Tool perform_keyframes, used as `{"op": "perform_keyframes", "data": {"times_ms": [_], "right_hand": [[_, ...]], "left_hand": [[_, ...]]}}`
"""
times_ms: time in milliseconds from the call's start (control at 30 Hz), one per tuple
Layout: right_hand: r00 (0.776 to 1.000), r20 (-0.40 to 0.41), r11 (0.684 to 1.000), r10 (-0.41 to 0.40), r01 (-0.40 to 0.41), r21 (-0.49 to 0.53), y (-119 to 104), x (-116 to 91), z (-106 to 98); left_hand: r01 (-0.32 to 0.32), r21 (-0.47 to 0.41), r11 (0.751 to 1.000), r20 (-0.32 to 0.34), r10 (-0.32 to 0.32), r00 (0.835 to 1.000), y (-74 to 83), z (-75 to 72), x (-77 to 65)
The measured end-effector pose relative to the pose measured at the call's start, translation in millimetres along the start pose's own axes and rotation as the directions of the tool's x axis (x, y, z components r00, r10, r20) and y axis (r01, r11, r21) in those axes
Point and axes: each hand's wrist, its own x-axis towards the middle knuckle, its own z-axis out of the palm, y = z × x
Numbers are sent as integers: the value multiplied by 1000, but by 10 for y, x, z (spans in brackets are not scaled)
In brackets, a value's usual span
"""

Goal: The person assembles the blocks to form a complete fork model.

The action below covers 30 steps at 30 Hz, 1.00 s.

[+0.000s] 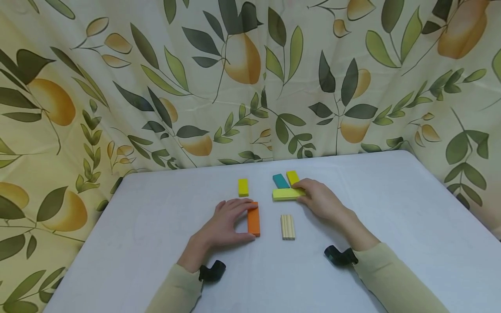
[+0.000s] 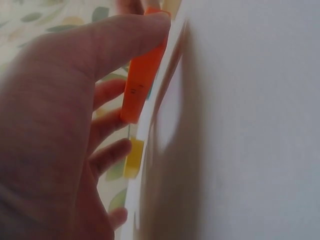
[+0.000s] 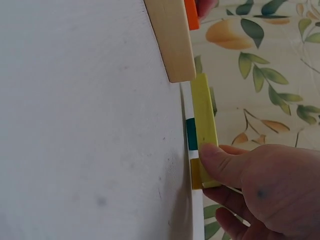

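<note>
My left hand [image 1: 227, 224] pinches an orange block [image 1: 254, 221] end to end, thumb at its near end and fingertips at the far one. In the left wrist view the orange block [image 2: 145, 70] shows small dark marks on its face. My right hand [image 1: 322, 200] holds the right end of a yellow-green block [image 1: 285, 194] between thumb and fingers; the block lies crosswise. Just beyond it are a teal block [image 1: 280, 181] and a yellow block [image 1: 292, 177]. In the right wrist view, the thumb presses the near face of the yellow-green block [image 3: 204, 110].
A pale wooden block with lengthwise grooves [image 1: 288, 227] lies between the hands, nearer the body. Another yellow block [image 1: 243, 187] sits beyond the left fingertips. All rest on a white-covered table [image 1: 156, 243], with a fruit-patterned curtain [image 1: 250, 108] behind its far edge.
</note>
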Motion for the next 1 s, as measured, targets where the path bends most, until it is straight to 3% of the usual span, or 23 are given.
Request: {"op": "perform_keyframes", "data": {"times_ms": [1000], "right_hand": [[999, -10, 999, -30, 30, -16, -44, 159, 74]], "left_hand": [[-66, -12, 998, 27, 66, 997, 173, 77, 161]]}}
